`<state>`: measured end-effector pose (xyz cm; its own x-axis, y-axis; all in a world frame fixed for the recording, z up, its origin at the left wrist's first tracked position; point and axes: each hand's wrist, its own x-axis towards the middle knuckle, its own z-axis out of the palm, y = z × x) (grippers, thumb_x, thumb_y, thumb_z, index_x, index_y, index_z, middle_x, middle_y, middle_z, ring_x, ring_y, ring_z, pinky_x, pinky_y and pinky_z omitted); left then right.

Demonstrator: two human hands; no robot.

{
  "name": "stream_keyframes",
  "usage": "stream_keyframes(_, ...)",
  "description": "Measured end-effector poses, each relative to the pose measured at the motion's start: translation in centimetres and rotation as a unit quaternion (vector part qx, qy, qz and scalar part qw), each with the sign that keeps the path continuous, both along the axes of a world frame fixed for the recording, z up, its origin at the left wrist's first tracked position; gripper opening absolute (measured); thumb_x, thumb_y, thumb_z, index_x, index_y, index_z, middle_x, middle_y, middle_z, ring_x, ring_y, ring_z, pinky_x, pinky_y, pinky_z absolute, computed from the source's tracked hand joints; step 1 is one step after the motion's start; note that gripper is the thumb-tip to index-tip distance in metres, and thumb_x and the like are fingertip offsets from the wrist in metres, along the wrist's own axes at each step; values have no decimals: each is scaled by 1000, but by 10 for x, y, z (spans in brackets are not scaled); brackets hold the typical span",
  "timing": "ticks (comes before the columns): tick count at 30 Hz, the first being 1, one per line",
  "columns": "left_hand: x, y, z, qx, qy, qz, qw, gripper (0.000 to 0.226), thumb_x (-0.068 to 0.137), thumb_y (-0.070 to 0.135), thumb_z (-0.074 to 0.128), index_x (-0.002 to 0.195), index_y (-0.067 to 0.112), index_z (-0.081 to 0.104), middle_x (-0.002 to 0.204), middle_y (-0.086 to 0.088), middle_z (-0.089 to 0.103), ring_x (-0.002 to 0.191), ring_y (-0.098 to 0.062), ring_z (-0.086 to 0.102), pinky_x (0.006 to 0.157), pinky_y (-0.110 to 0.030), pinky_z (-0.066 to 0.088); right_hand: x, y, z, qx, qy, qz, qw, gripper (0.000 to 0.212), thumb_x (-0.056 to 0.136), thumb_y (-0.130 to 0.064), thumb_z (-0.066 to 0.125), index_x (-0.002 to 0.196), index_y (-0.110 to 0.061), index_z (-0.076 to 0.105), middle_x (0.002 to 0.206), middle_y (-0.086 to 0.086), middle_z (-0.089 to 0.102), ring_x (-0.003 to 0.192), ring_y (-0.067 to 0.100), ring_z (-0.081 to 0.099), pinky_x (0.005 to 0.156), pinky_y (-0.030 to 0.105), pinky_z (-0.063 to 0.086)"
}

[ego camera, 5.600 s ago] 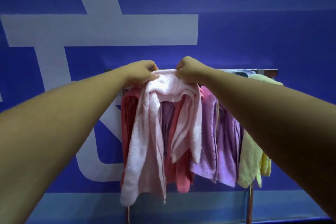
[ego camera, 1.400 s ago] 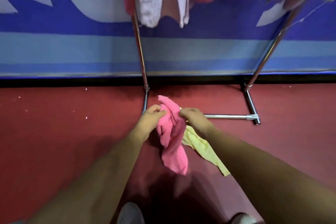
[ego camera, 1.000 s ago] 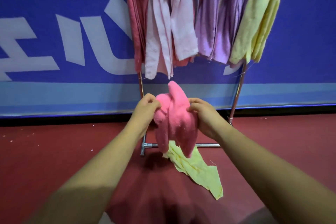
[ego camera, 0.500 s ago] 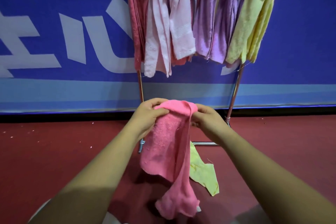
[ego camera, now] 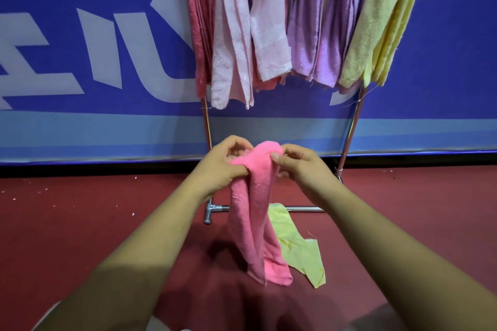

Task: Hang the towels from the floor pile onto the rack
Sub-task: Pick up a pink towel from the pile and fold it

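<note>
Hands: left hand (ego camera: 219,169) and right hand (ego camera: 302,166) hold a pink towel (ego camera: 252,209) up before the rack (ego camera: 206,126).

Each hand has thumb and curled fingers pinching the towel's bunched top fold, left hand on its left side, right hand on its right, the two close together. The pink towel hangs straight down from them, long axis upright, loosely twisted. I cannot tell whether its lower end touches the floor (ego camera: 80,223). Behind it a yellow towel (ego camera: 298,252) lies flat on the floor, one end at the rack's base bar, the other slanting toward the near right. The rack carries towels packed side by side, all hanging lengthwise: dark pink towels (ego camera: 199,21) at the left, pale towels (ego camera: 236,35), purple towels (ego camera: 317,21), yellow hung towels (ego camera: 376,21) at the right. A blue wall (ego camera: 443,62) with white lettering stands behind.
</note>
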<state>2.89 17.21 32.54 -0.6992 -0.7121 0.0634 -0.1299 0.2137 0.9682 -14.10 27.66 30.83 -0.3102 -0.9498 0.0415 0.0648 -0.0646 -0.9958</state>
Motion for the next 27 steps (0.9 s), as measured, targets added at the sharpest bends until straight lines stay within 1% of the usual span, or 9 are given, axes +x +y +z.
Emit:
stream_keyframes(3,2,-6,1,41,-47,-37,997,58,78,-2,76,124,25,55,111,-7,67,92,-19,66,88,-33,53,-6,-1,2,-21,-29,-13,999,9,93,-11,62,86,-5,62,83,16,52,76,25,48,70,36,38)
stream_keyframes(7,2,-9,-2,43,-88,-90,991,41,81,30,78,121,29,68,116,0,72,110,-20,68,99,-38,52,-3,0,2,-19,-25,24,999,8,84,-19,62,80,-13,65,82,15,52,78,28,42,72,39,32)
stream_keyframes(12,4,-11,1,18,-100,-94,990,13,83,26,78,90,17,74,88,2,73,83,-13,66,85,-36,50,-7,0,7,-15,-26,38,999,26,86,-15,58,63,-23,64,63,-5,51,61,13,42,60,28,33)
stream_keyframes(14,5,-11,2,12,-87,-101,991,17,80,24,81,77,15,67,86,2,69,80,-12,61,80,-33,46,-8,1,9,-18,-42,39,998,30,91,-8,56,66,-21,64,63,-6,55,59,10,46,58,23,36)
stream_keyframes(16,6,-9,1,52,-56,-124,989,12,81,15,78,87,9,69,99,-2,72,88,-14,64,85,-31,50,-8,0,10,-23,-62,43,997,22,88,-10,58,69,-17,65,67,0,58,60,11,50,58,22,39)
stream_keyframes(20,7,-3,1,179,-24,-180,967,28,77,7,69,104,3,67,93,-8,70,83,-17,65,78,-26,53,-5,-2,11,-22,-78,27,996,14,82,-17,59,68,-15,63,64,1,53,59,13,45,57,27,34)
stream_keyframes(23,8,-6,2,164,-3,-163,973,16,82,16,70,94,14,59,76,1,60,67,-10,54,65,-27,42,-8,-1,14,-30,-120,4,992,20,90,-12,53,71,-11,57,61,0,49,55,12,44,54,27,33)
stream_keyframes(25,10,-12,5,152,-8,-115,982,18,91,13,66,106,18,57,76,-1,61,67,-11,54,66,-27,43,-11,1,16,-32,-139,-10,990,26,90,-11,51,65,-14,51,57,-2,44,51,11,39,51,27,31)
stream_keyframes(27,17,-23,3,29,-109,-93,989,30,90,15,70,118,23,60,89,-1,71,78,-11,60,77,-29,49,-11,2,14,-35,-131,-10,991,28,87,-13,53,61,-17,46,55,-3,38,50,11,34,48,27,27)
